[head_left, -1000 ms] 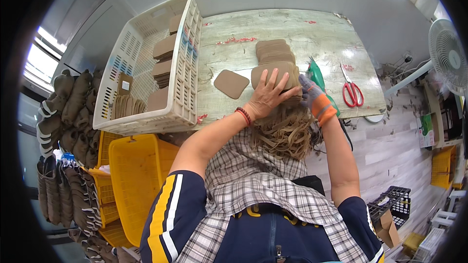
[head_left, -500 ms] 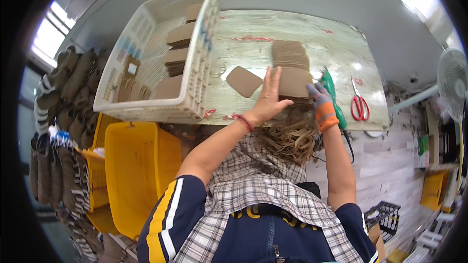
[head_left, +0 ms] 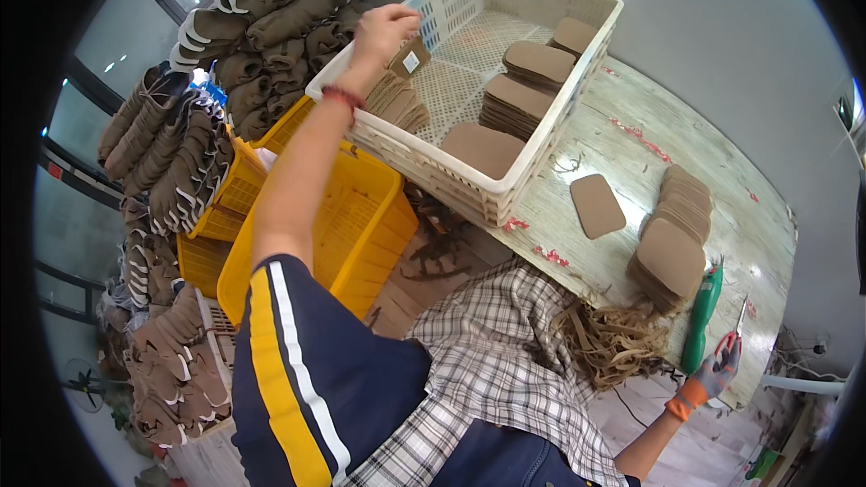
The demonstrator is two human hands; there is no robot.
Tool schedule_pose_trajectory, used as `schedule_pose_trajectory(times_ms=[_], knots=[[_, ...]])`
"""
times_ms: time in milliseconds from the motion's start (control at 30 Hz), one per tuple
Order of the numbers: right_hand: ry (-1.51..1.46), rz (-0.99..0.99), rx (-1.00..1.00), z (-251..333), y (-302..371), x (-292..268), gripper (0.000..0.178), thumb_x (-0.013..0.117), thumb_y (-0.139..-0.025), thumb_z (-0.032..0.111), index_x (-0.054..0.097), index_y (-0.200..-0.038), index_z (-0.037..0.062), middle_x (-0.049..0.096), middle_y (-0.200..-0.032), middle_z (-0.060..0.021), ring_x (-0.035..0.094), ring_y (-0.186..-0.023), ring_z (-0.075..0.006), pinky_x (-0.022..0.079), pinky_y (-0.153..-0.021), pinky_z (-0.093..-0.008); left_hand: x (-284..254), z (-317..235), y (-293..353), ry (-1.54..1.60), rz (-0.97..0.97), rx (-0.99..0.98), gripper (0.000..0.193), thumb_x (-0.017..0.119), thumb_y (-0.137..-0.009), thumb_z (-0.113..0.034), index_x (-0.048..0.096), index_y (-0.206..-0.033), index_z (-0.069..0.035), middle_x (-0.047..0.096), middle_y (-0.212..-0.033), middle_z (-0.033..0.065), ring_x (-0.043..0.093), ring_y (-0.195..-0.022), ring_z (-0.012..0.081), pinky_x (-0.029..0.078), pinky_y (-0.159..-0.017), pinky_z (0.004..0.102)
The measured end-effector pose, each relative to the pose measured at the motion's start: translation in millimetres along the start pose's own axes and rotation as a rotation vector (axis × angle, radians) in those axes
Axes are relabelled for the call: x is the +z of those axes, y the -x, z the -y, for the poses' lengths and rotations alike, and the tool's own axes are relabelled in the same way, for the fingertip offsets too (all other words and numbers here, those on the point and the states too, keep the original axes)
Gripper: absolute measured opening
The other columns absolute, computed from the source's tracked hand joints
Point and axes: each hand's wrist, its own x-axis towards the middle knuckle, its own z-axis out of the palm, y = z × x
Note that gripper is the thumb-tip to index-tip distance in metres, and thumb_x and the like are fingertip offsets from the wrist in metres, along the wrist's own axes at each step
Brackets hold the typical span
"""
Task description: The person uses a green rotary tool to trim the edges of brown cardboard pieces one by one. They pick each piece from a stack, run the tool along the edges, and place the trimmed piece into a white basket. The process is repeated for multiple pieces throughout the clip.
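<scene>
My bare left hand (head_left: pixel 382 34), with a red bead bracelet at the wrist, is over the left end of the white plastic crate (head_left: pixel 502 188). Its fingers are curled together and slightly blurred; what they hold, if anything, is hidden. Just beside them stands a brown piece with a white label (head_left: pixel 411 61), near a leaning row of brown pads (head_left: pixel 394 104). My right hand (head_left: pixel 713 379), in a grey and orange glove, has its fingers closed at the red handles of a pair of scissors (head_left: pixel 729 340), on the table's right side. A green handheld tool (head_left: pixel 704 320) lies left of it.
Stacked brown pads (head_left: pixel 670 257) and a single pad (head_left: pixel 597 206) lie on the table (head_left: pixel 622 140). More pad stacks (head_left: pixel 516 99) stand in the crate. Brown strip scraps (head_left: pixel 613 343) hang at the table edge. Yellow bins (head_left: pixel 361 225) and piled brown shoes (head_left: pixel 180 153) are left.
My left hand has left the pad stack and moved to the crate's far left end. My right hand has moved off the stack to the scissors. The view has swung left.
</scene>
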Motion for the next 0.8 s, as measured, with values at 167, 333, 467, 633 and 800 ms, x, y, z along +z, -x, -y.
schedule_pose_trajectory(times_ms=[167, 333, 467, 633, 800], knots=[[-0.037, -0.061, 0.145, -18.1, 9.5, 5.2, 0.042, 0.048, -0.089, -0.006, 0.046, -0.13, -0.0016, 0.048, -0.132, -0.0094, 0.05, -0.114, -0.0178, 0.039, -0.098, -0.0293, 2.2, 112.1, -86.6, -0.773, 0.196, -0.339, 0.029, 0.061, -0.078, -0.022, 0.067, -0.082, 0.006, 0.067, -0.081, 0.0212, 0.066, -0.077, 0.033, 0.051, -0.072, 0.0387], [0.042, 0.0, 0.202, 13.2, 18.0, 3.8, 0.034, 0.05, -0.091, -0.001, 0.049, -0.125, -0.0028, 0.05, -0.13, -0.009, 0.05, -0.112, -0.0156, 0.04, -0.096, -0.0282, 41.0, 129.4, -93.3, -1.071, 0.335, -0.336, 0.024, 0.056, -0.082, -0.019, 0.069, -0.094, -0.002, 0.066, -0.102, 0.0192, 0.065, -0.092, 0.0328, 0.051, -0.076, 0.0435], [0.072, 0.033, 0.113, 33.8, 24.6, 9.8, 0.031, 0.05, -0.093, 0.002, 0.052, -0.123, -0.0033, 0.054, -0.125, -0.0093, 0.051, -0.109, -0.0145, 0.041, -0.094, -0.028, 48.0, 136.3, -95.4, -1.151, 0.399, -0.302, 0.028, 0.053, -0.084, -0.019, 0.068, -0.104, -0.005, 0.065, -0.109, 0.0171, 0.063, -0.1, 0.0329, 0.05, -0.081, 0.0431], [0.068, 0.056, 0.168, 7.9, 32.9, 11.5, 0.032, 0.054, -0.093, 0.006, 0.054, -0.123, -0.003, 0.058, -0.119, -0.0096, 0.053, -0.107, -0.0152, 0.041, -0.094, -0.0283, 57.0, 159.8, -96.6, -1.163, 0.138, 0.004, 0.027, 0.054, -0.077, -0.015, 0.067, -0.099, -0.004, 0.064, -0.1, 0.0202, 0.06, -0.099, 0.0377, 0.047, -0.081, 0.0472], [0.198, 0.089, 0.051, 0.1, 39.4, 1.6, 0.032, 0.055, -0.092, 0.008, 0.055, -0.123, -0.0022, 0.058, -0.118, -0.0106, 0.054, -0.105, -0.0163, 0.042, -0.093, -0.0292, 50.6, 63.7, -82.6, -1.171, -0.035, 0.421, 0.02, 0.053, -0.078, -0.018, 0.062, -0.088, -0.004, 0.064, -0.088, 0.0172, 0.057, -0.093, 0.0327, 0.041, -0.084, 0.0449]])
